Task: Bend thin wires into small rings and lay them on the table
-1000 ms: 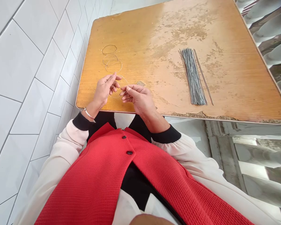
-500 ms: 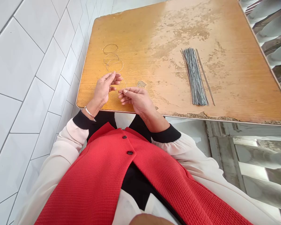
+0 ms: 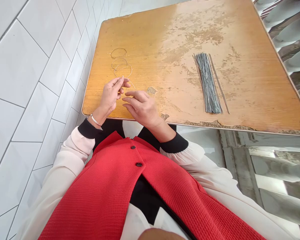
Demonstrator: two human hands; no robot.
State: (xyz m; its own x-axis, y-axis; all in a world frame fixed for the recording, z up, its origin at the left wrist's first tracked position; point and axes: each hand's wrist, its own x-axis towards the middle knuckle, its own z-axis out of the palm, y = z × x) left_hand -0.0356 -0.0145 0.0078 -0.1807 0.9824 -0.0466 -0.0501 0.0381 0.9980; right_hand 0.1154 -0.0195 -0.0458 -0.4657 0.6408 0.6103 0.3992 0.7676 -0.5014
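My left hand (image 3: pixel 110 96) rests over the table's near left part, its fingertips pinched on a thin wire (image 3: pixel 130 82) that curves away to the right. That wire seems to join the lowest of several thin wire loops (image 3: pixel 119 63), which lie stacked in a row on the wooden tabletop (image 3: pixel 165 40). My right hand (image 3: pixel 141 108) sits just to its right, fingers loosely apart and holding nothing. Farther right lies a bundle of straight grey wires (image 3: pixel 208 83), with a single rod (image 3: pixel 218 83) beside it.
White tiles (image 3: pixel 40 83) run along the left of the table. Grey louvre slats (image 3: pixel 290 30) lie beyond the right edge. The tabletop's veneer is worn and chipped along the near edge (image 3: pixel 215 124). A metal bangle (image 3: pixel 95 121) circles my left wrist.
My right hand has let go of the wire and drawn back slightly, its fingers now apart. My left hand stays almost still, and the view has shifted only a little.
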